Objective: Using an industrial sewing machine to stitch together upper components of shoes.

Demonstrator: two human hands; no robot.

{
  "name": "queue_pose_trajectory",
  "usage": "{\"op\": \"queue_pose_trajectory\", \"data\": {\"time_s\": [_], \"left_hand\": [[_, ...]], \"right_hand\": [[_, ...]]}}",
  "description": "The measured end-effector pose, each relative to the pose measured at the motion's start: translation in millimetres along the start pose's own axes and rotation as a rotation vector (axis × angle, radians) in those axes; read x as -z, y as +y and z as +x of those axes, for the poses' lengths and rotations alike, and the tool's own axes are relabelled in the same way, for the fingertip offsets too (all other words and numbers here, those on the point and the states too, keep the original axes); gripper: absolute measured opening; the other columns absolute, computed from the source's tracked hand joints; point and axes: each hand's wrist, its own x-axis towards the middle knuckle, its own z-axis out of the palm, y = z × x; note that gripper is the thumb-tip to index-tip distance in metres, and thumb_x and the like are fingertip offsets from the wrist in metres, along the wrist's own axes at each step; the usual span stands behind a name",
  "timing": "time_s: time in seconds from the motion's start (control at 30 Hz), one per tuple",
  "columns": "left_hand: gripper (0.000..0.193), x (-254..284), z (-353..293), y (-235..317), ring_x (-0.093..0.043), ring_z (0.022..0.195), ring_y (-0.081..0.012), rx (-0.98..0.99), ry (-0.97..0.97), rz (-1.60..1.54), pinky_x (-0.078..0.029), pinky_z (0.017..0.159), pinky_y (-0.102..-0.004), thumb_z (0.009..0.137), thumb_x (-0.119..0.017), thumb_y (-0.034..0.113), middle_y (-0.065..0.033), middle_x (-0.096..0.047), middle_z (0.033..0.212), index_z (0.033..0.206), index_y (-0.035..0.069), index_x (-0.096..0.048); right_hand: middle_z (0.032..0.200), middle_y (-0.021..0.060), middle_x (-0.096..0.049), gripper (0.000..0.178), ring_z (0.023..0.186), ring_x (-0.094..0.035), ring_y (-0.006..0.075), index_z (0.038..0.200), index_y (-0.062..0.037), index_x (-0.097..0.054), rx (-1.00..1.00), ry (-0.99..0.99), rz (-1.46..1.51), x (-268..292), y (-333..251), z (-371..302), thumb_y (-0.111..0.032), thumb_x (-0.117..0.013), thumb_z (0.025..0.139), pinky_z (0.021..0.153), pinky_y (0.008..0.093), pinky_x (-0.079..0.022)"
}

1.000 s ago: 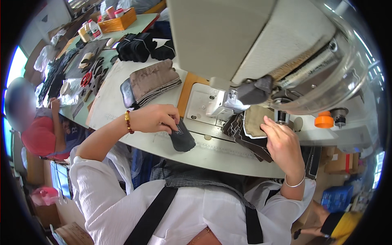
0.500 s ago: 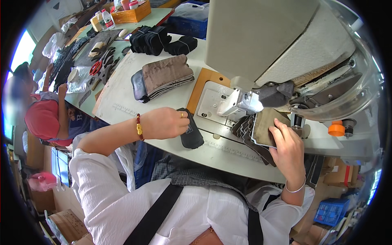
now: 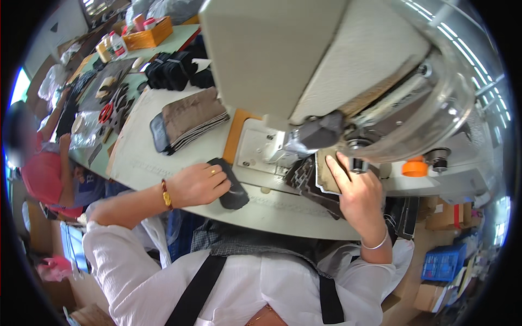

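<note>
My left hand [image 3: 201,183] is closed on the near end of a long dark grey fabric piece [image 3: 234,191], which lies on the white table left of the sewing machine's [image 3: 277,54] metal plate. My right hand [image 3: 360,194] rests with its index and middle fingers stretched out on a stack of brown fabric pieces [image 3: 326,176] with pale edges. Its other fingers are partly hidden. Darker pieces with stepped edges [image 3: 307,187] fan out beside that stack, below the machine's head. A folded brown and striped fabric bundle [image 3: 190,117] sits farther left.
Black tied bundles [image 3: 171,70] lie at the table's far side. On the green table [image 3: 163,46] at left are red-handled scissors [image 3: 106,113], bottles and an orange box [image 3: 148,36]. A person in red [image 3: 46,174] works there. A blue crate [image 3: 443,262] stands on the floor at right.
The whole view has shifted, so the machine and table appear farther left. My right hand's fingers have slid a little farther over the brown stack. My left hand keeps the dark grey piece.
</note>
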Motion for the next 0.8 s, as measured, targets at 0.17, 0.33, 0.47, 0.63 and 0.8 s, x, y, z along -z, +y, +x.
{"op": "queue_pose_trajectory", "data": {"time_s": [0.17, 0.33, 0.47, 0.63, 0.8], "left_hand": [[0.036, -3, 10, 7, -0.066, 0.097, -0.0292, 0.386, 0.089, -0.132, -0.058, 0.079, -0.0392, 0.073, -0.071, 0.002, -0.0089, -0.067, 0.100, 0.108, 0.003, -0.075], [0.034, 19, 42, -14, -0.067, 0.093, -0.0300, 0.472, 0.438, -0.015, -0.059, 0.076, -0.0379, 0.075, -0.065, -0.004, -0.0074, -0.071, 0.103, 0.104, 0.006, -0.080], [0.037, 33, 83, -13, -0.070, 0.088, -0.0293, 0.121, 0.711, -0.103, -0.061, 0.074, -0.0360, 0.069, -0.067, -0.007, -0.0128, -0.072, 0.102, 0.104, -0.003, -0.079], [0.036, 8, 121, -5, -0.070, 0.072, -0.0245, -0.003, 0.592, -0.133, -0.058, 0.058, -0.0333, 0.067, -0.073, 0.001, -0.0149, -0.070, 0.095, 0.103, -0.001, -0.077], [0.026, -9, 111, 1, -0.052, 0.048, -0.0156, 0.152, 0.545, -0.266, -0.047, 0.042, -0.0320, 0.070, -0.076, 0.003, -0.0192, -0.071, 0.099, 0.096, 0.002, -0.076]], "right_hand": [[0.113, 0.0227, -0.066, 0.056, 0.112, -0.063, 0.0409, 0.127, 0.0094, -0.067, 0.106, 0.284, 0.161, 12, -14, -7, 0.000, -0.061, 0.073, 0.100, 0.0572, -0.050], [0.133, 0.0290, -0.067, 0.056, 0.110, -0.070, 0.0368, 0.132, 0.0138, -0.064, 0.258, 0.100, 0.147, -3, -35, 11, -0.007, -0.064, 0.080, 0.097, 0.0465, -0.055], [0.131, 0.0298, -0.067, 0.058, 0.115, -0.070, 0.0374, 0.135, 0.0136, -0.063, 0.235, 0.094, 0.077, -11, -39, 23, -0.008, -0.064, 0.081, 0.094, 0.0439, -0.057], [0.137, 0.0240, -0.066, 0.057, 0.123, -0.068, 0.0338, 0.140, 0.0077, -0.063, 0.260, -0.072, -0.054, -18, -30, 9, -0.008, -0.064, 0.086, 0.102, 0.0431, -0.056], [0.075, 0.0020, -0.058, 0.013, 0.081, -0.063, 0.0205, 0.091, -0.0090, -0.072, 0.310, 0.192, -0.080, -65, -23, 3, -0.020, -0.076, 0.084, 0.078, 0.0331, -0.050]]}}
